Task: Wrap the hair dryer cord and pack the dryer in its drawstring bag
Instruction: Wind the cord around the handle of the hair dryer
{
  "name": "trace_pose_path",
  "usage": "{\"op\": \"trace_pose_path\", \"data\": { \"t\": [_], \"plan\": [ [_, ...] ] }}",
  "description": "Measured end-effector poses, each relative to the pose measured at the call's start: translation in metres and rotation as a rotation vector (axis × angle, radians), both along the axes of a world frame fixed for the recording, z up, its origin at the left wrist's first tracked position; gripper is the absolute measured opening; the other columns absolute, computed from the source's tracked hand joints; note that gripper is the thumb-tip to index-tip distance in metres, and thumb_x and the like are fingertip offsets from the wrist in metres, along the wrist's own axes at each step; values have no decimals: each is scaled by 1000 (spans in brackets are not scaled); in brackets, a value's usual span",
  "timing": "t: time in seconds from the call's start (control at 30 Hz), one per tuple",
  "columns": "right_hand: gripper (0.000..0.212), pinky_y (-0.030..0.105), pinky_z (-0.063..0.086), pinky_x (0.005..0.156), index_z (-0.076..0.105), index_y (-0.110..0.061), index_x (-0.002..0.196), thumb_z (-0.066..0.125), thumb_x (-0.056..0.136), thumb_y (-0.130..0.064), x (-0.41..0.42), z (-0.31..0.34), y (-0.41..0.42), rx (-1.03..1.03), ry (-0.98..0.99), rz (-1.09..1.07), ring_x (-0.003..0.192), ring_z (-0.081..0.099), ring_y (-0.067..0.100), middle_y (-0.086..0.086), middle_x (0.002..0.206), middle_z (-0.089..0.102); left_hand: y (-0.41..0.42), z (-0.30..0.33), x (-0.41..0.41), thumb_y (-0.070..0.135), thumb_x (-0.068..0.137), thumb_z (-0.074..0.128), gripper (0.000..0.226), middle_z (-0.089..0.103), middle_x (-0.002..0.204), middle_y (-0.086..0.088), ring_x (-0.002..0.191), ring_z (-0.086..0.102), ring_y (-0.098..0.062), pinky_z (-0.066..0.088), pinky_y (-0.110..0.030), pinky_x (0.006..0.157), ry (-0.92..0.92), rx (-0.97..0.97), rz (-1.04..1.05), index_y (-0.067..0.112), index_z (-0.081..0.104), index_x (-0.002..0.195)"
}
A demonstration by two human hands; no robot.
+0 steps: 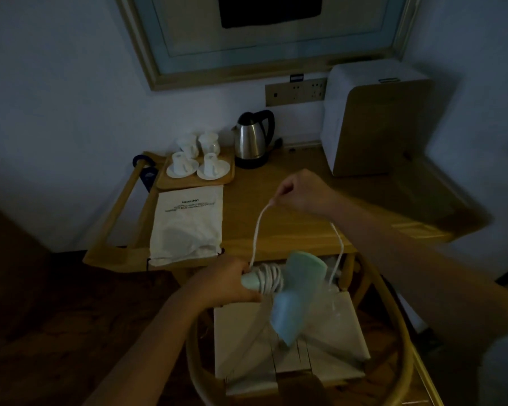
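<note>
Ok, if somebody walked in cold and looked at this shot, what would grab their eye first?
Probably the pale green hair dryer held low in the middle over a chair seat, white cord coiled around its handle. The left hand grips that handle while the right hand lifts a cord loop above the wooden table. The white drawstring bag lies flat at the table's left.

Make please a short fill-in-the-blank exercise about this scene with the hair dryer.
1. The left hand grips the hair dryer by its ____.
2. The right hand pinches the white ____ and lifts a loop of it.
3. The drawstring bag lies flat on the ____, in front of the tray of cups.
4. Right of the cups stands a steel ____.

Missing words: handle; cord; table; kettle
</note>
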State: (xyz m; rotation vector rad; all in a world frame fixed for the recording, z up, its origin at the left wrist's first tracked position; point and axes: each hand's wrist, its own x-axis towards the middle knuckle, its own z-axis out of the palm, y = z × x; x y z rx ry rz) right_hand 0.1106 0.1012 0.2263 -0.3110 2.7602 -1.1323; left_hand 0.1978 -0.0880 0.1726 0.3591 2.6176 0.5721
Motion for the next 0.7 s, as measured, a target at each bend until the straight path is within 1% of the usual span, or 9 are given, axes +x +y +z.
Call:
{"op": "trace_pose_path", "data": {
  "t": [0.03,0.1,0.13,0.23,0.33,0.47,0.53,0.6,0.7],
  "plan": [
    [13,15,38,53,70,-14,83,70,80,-27,8,6,-5,6,40,2,61,50,2,-8,69,58,0,-4,-2,41,72,75,42,65,82,1,67,62,-9,55,-23,58,9,20,55,12,62,99],
    [16,12,34,50,71,-12,83,70,80,-28,25,13,-12,15,121,4,57,47,-1,-11,64,55,-1,-12,-8,42,75,73,29,55,67,8,57,51,0,40,-9,45,54,45,139,17,59,85],
    [17,9,33,49,71,-12,82,69,80,-28,34,14,-15,25,156,19,56,47,-2,-11,64,55,-3,-15,-11,40,76,72,24,52,65,11,57,48,2,35,-8,42,44,89,209,22,56,78],
    [17,9,38,55,71,-12,85,64,85,-27,59,10,-22,54,200,86,60,52,1,-4,75,65,-9,-23,-22,39,79,69,22,59,65,3,55,53,-8,40,-16,46,-39,248,427,19,59,81],
    [17,17,45,68,72,-9,88,58,88,-19,70,-3,-19,45,199,109,77,62,11,3,90,71,-17,-26,-28,41,81,66,29,65,69,-6,55,58,-15,45,-21,48,-88,412,594,12,65,82],
    [19,9,39,62,70,-10,94,53,91,-19,71,-36,-7,87,169,157,79,59,9,1,93,70,-21,-24,-27,36,83,65,31,61,52,-5,40,51,-13,39,-22,42,-190,704,745,7,66,72],
    [20,18,44,62,69,-11,92,52,92,-22,73,-54,-2,105,173,145,76,61,13,2,88,70,-23,-24,-27,30,86,61,31,56,47,-5,34,45,-11,33,-19,37,-276,865,774,4,61,71],
    [21,30,44,59,69,-12,88,51,93,-22,77,-73,1,62,152,144,69,61,20,-1,73,65,-26,-23,-25,28,91,53,32,53,44,-4,31,42,-10,28,-15,32,-388,1053,792,1,57,73],
    [22,28,36,53,65,-28,85,48,95,-17,83,-102,3,-180,13,185,55,49,15,-12,62,50,-28,-23,-26,37,90,48,39,53,47,-6,29,40,-10,28,-11,31,-440,1275,770,1,56,77]
  ]
}}
